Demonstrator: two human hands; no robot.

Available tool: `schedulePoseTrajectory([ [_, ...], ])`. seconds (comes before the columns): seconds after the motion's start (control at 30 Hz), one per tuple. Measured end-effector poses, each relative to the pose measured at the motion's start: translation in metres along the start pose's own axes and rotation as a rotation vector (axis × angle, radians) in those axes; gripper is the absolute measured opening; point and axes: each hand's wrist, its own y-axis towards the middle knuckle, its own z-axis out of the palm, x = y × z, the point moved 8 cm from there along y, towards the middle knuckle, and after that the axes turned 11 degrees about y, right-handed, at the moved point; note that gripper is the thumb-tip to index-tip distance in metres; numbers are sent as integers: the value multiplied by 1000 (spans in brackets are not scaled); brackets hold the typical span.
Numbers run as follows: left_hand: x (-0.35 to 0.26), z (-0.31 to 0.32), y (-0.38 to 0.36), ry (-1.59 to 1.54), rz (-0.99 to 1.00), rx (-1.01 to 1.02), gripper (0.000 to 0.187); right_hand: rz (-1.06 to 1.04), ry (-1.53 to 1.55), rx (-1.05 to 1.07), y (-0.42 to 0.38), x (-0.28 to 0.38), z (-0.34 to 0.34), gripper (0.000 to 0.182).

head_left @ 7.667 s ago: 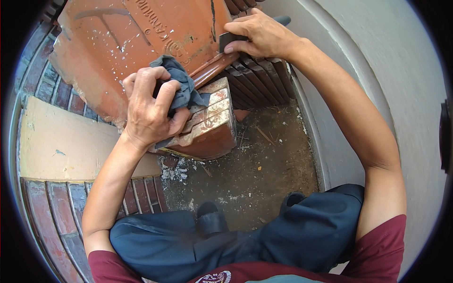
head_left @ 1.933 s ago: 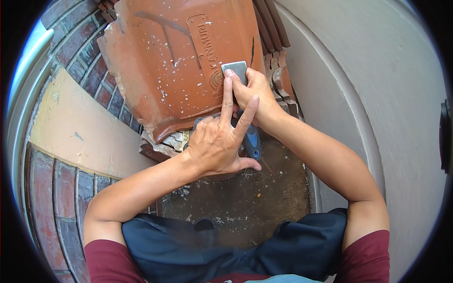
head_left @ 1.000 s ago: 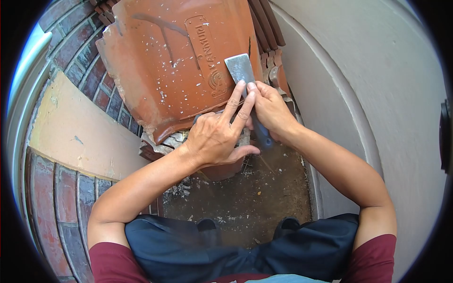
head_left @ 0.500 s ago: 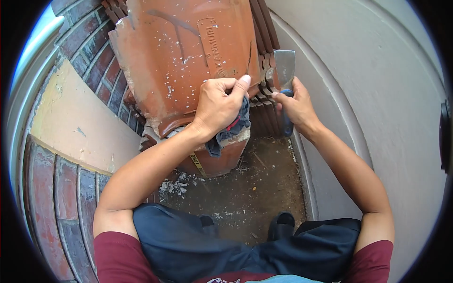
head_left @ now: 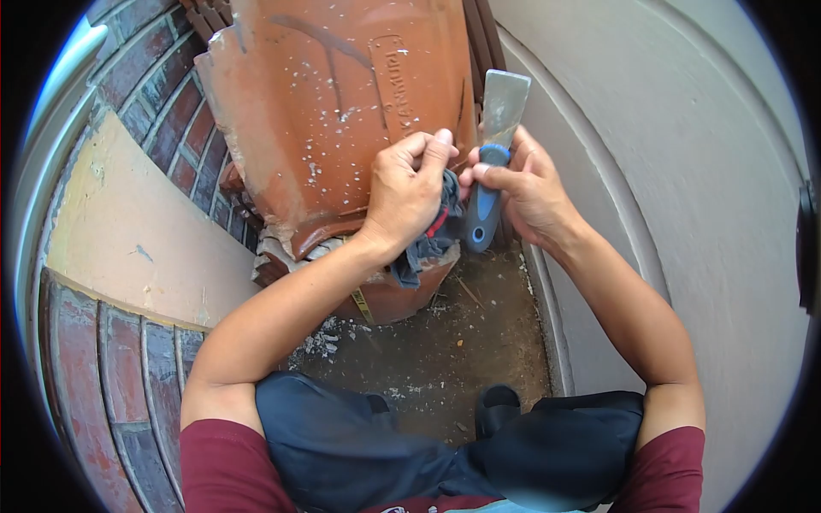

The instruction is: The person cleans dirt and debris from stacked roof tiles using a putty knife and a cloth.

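Note:
My left hand [head_left: 405,190] is closed on a crumpled dark grey rag [head_left: 417,260] with a bit of red, which hangs out below the fingers. It is over the lower right part of an orange clay roof tile [head_left: 342,111] with raised lettering. My right hand [head_left: 534,192] grips a putty knife [head_left: 484,205] by its blue and grey handle, metal blade upward. The fingers of both hands are close together beside the tile's right edge. White specks dot the tile, and its left edge looks rough.
More stacked tiles [head_left: 485,43] stand behind the orange one. A brick wall [head_left: 162,111] with a pale panel [head_left: 145,231] runs along the left, a light plastered wall [head_left: 650,171] along the right. White debris [head_left: 321,340] lies on the dirty floor [head_left: 436,359].
My right hand has moved left, toward my left hand, bringing the putty knife with it. The knife has turned so its handle shows more fully. My left hand has barely shifted.

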Motion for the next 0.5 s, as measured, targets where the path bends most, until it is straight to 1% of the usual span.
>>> schedulePoseTrajectory([
  [0.03, -1, 1, 0, -27, 34, 18, 34, -48, 23, 21, 6, 7, 6, 40],
  [0.07, -4, 1, -2, -30, 84, -9, 32, -67, -17, 14, 11, 15, 10, 40],
  [0.1, -9, 1, -4, -32, 133, -32, 30, -40, -46, 27, 13, 21, 15, 40],
  [0.17, -14, -1, -7, 123, 193, 14, 28, 10, -99, 44, 14, 32, 21, 40],
  [0.23, -18, -1, -10, 314, 236, 79, 28, 6, -165, -28, 12, 36, 12, 34],
  [0.27, -18, 2, -10, 292, 209, 76, 23, 14, -213, -54, 8, 40, 6, 31],
  [0.3, -24, 6, -11, 342, 305, 89, 22, 24, -259, -80, 3, 44, 1, 29],
  [0.33, -28, 11, -13, 395, 400, 104, 20, 12, -211, -179, -4, 50, -9, 25],
  [0.37, -32, 16, -16, 446, 494, 120, 19, 11, -279, -146, -4, 59, -20, 43],
  [0.43, -37, 28, -22, 608, 642, 153, 21, -81, -219, -149, -7, 88, -20, 49],
  [0.5, -34, 37, -30, 762, 746, 205, 23, -362, -300, -123, -16, 131, 11, 49],
])
